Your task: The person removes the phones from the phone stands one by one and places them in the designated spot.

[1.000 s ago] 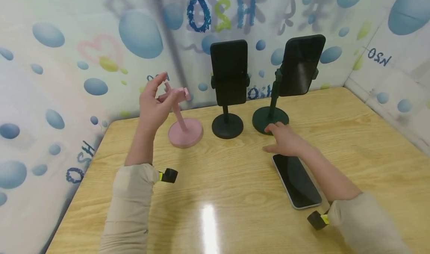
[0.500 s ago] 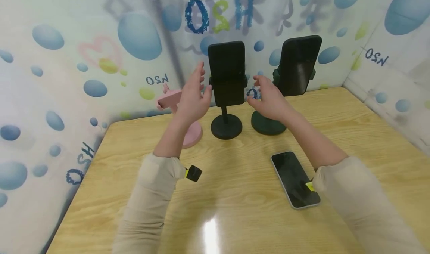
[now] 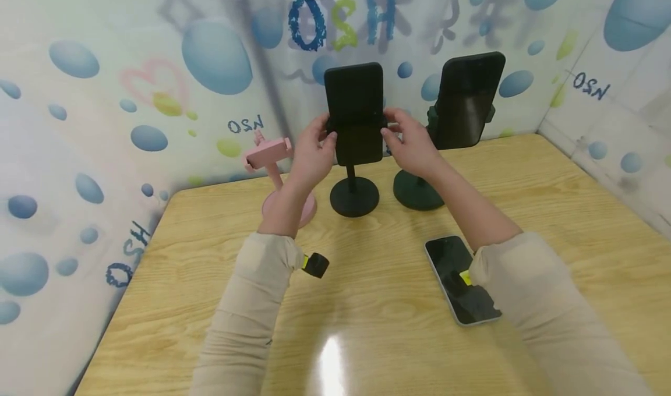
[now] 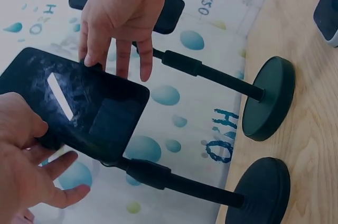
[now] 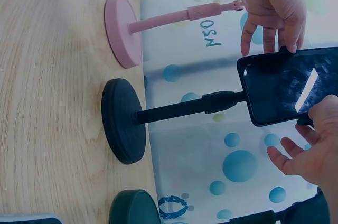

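Note:
An upright phone is held in the clamp of a black phone stand at the middle back of the table. My left hand pinches the clamp's left end between thumb and forefinger. On the opposite side my right hand grips the right end the same way. Both wrist views show thumbs and forefingers at the phone's long edges, with the other fingers spread loosely. In the right wrist view the stand's round base rests on the table.
To the left stands a pink phone stand with no phone in its clamp, partly behind my left forearm. A dark green stand at the right bears another phone. One more phone lies flat under my right forearm. A patterned backdrop rises behind.
My left hand has let go of the pink stand and moved right. My right hand has risen from near the green base. Both now hold the black stand's clamp.

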Motion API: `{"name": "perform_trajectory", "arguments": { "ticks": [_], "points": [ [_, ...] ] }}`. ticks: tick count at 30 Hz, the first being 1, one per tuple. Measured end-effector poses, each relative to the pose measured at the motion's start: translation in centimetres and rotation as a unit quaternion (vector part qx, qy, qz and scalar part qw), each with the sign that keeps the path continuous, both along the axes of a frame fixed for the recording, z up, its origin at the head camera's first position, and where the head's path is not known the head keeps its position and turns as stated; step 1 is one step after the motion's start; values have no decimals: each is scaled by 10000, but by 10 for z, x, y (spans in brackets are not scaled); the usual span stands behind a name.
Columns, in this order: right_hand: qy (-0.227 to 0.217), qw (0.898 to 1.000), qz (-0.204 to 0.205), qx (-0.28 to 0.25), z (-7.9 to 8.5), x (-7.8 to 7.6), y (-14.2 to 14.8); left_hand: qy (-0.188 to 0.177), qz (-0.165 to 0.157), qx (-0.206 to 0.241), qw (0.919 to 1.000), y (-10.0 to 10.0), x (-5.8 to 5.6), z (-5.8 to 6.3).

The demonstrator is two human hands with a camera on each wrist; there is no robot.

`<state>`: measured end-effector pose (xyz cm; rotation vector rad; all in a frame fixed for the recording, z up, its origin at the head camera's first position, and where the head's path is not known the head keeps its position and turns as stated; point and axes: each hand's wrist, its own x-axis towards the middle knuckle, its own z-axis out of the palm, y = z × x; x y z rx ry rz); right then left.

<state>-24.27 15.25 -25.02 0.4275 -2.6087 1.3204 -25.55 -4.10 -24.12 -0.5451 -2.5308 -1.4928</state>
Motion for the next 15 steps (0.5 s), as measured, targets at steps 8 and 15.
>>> {"name": "perform_trajectory", "arguments": {
  "ticks": [8, 15],
  "points": [
    [-5, 9998, -159, 152, -2, -2, 0, 59, 104, 14, 9999, -2, -3, -3],
    [30, 9997, -129, 208, -3, -3, 0, -14, 125, 19, 9999, -4, -6, -6]
  ]
}}
